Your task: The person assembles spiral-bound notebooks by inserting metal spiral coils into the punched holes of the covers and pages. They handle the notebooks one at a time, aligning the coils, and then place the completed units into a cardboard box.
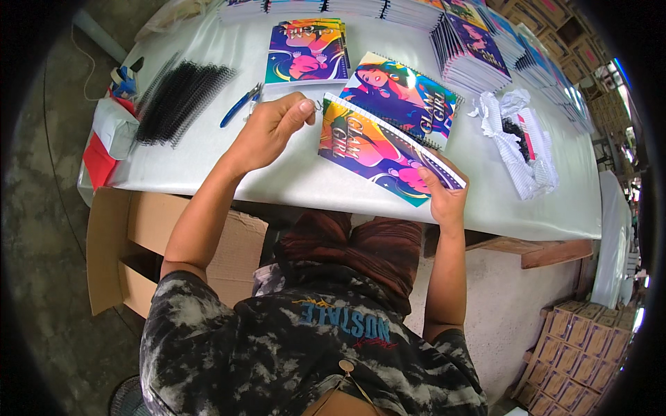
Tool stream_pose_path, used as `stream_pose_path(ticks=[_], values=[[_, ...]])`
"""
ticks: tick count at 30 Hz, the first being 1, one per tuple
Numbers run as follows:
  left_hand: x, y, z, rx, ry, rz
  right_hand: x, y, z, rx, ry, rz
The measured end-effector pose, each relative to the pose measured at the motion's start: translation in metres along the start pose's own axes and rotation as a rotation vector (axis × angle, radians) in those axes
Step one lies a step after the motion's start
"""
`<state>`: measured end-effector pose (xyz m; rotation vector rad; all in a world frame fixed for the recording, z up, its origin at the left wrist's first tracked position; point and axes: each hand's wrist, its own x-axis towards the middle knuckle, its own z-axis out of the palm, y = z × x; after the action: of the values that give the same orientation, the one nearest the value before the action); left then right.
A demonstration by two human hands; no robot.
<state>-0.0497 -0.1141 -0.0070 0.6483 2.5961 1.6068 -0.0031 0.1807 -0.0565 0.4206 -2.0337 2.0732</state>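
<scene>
My right hand [445,197] grips one end of a colourful notebook [378,149], thumb on the cover, holding it tilted above the table's near edge. A row of punched holes runs along its upper edge. At the notebook's other end my left hand [281,128] is closed in a pinch. The end of a thin black binding coil [318,105] shows between those fingers and the notebook's corner; the rest of it is hidden. Just behind lies another notebook [402,93] with a dark coil along its edge. Blue-handled pliers [239,107] lie left of my left hand.
Loose black coils [180,100] are heaped at left. A stack of covered pads [307,52] stands behind my hands. Bound notebooks [472,52] are piled at the back right. Crumpled white paper [517,149] holds black bits. An open cardboard box [177,229] sits below the table's left edge.
</scene>
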Motion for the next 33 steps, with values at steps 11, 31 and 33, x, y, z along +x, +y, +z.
stream_pose_path(ticks=[11, 31, 33], values=[[0.023, 0.020, -0.016, -0.324, -0.125, -0.298, -0.001, -0.003, -0.001, -0.034, -0.149, -0.170], [0.031, 0.079, -0.020, 1.102, -0.301, 0.333, -0.016, -0.003, 0.014, -0.159, -0.107, -0.202], [0.026, 0.065, -0.019, 1.045, -0.056, 0.683, -0.018, -0.005, 0.017, -0.184, -0.087, -0.218]])
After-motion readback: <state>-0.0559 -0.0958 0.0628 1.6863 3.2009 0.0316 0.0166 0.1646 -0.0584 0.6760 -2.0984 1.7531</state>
